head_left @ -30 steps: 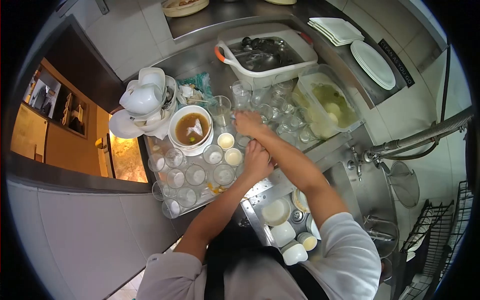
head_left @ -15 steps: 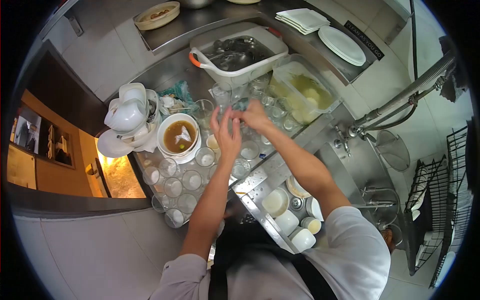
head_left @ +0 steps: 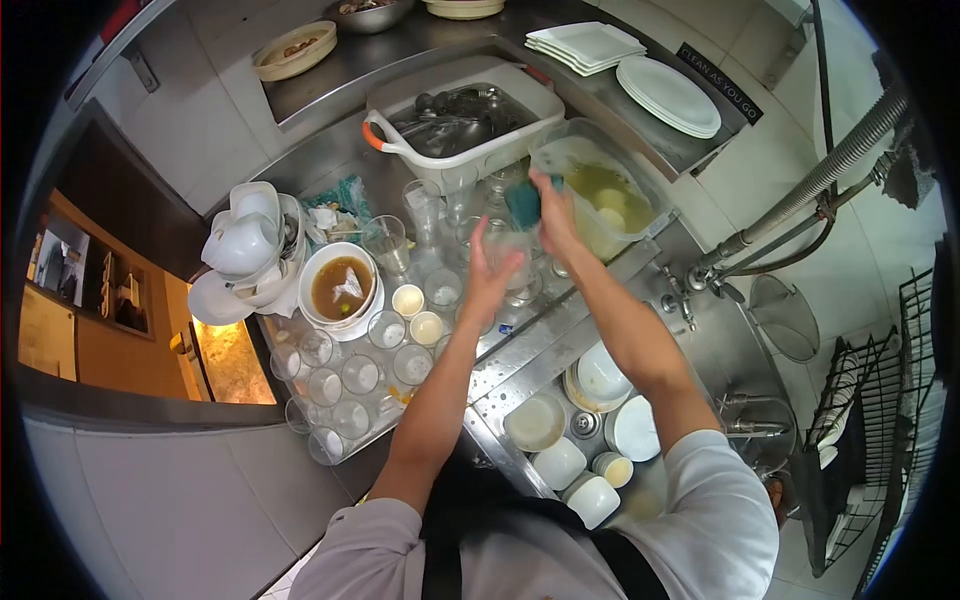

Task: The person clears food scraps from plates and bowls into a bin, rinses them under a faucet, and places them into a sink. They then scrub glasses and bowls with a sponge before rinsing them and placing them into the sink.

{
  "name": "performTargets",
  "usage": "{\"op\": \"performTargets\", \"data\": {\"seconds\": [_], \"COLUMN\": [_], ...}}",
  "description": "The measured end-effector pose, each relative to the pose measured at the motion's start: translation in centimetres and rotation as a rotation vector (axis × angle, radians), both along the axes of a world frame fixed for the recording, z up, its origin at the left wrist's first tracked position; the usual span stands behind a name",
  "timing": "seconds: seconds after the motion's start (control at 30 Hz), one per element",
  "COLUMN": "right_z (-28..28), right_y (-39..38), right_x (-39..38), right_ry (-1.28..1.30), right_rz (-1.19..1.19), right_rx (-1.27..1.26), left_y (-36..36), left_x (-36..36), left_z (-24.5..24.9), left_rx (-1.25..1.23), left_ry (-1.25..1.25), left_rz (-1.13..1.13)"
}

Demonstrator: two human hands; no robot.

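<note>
My left hand (head_left: 487,280) is curled round a clear drinking glass (head_left: 513,247), blurred by motion, above the crowd of glasses on the steel counter. Just to its right, my right hand (head_left: 556,218) grips a dark green scouring pad (head_left: 523,205) near the corner of the clear plastic tub (head_left: 655,205). That tub contains greenish-yellow liquid and pale round things. Taller glasses (head_left: 424,212) stand beyond my left hand, and two small cream-coloured cups (head_left: 426,327) lie nearer, among several short glasses (head_left: 360,374).
A white basin (head_left: 455,170) of cutlery stands at the back. On the left are stacked white bowls (head_left: 243,243) and a bowl of brown soup (head_left: 370,262). White dishes (head_left: 560,464) sit in the sink below my right arm. A spray hose (head_left: 800,200) hangs at right.
My hands have moved apart from their spot over the glasses. The right, with the scouring pad, has shifted right towards the tub; the left has come nearer with the glass.
</note>
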State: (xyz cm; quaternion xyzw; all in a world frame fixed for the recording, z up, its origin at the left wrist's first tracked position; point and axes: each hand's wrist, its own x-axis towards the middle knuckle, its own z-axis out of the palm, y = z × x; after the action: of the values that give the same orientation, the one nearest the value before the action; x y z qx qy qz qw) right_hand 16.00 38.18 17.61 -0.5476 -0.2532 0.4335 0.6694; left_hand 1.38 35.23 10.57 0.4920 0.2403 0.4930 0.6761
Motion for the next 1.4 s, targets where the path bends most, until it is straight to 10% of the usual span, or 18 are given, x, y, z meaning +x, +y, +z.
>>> {"op": "performTargets", "data": {"seconds": [0.07, 0.2, 0.43, 0.57, 0.67, 0.87, 1.0, 1.13, 1.27, 1.4], "right_z": [-0.1, -1.8, -9.2, -9.2, -6.7, 2.2, 2.9, 2.6, 2.3, -7.8], "right_y": [3.3, 5.6, 7.7, 7.3, 6.1, -2.3, -5.6, -6.8, -1.7, -0.5], "right_x": [0.7, -3.4, -6.1, -6.0, -6.2, -5.5, 0.4, 2.9, 10.1, 22.7], "right_ry": [-0.467, -1.353, -1.327, -1.503, -1.456, 0.149, -0.872, -0.608, -0.449, -1.852], "right_rz": [-0.04, 0.346, 0.754, 0.633, 0.509, 0.211, 0.819, 0.345, -0.384, -0.226], "right_rx": [0.013, -0.25, -0.73, -0.582, -0.499, -0.194, 0.03, -0.188, -0.477, -0.521], "left_y": [1.1, 2.4, 1.2, 1.8, 3.5, 5.3, 5.7, 2.4, 1.0, 5.9], "left_x": [-0.1, -3.2, -4.4, -6.2, -6.5, -2.3, 0.7, 3.5, 6.5, 4.4], "left_z": [-0.9, -2.3, -4.1, -3.2, -1.7, 1.3, 2.7, 2.7, 3.5, 0.5], "left_rx": [0.449, 0.536, 0.813, 0.69, 0.581, 0.665, -0.455, -0.556, -0.315, 0.437], "left_ry": [0.182, 0.904, 1.333, 1.034, 0.651, 0.244, 0.346, 0.029, -0.09, 0.398], "left_rz": [0.365, 0.183, 0.317, 0.299, 0.509, 0.54, -0.237, -0.739, -0.438, 0.337]}}
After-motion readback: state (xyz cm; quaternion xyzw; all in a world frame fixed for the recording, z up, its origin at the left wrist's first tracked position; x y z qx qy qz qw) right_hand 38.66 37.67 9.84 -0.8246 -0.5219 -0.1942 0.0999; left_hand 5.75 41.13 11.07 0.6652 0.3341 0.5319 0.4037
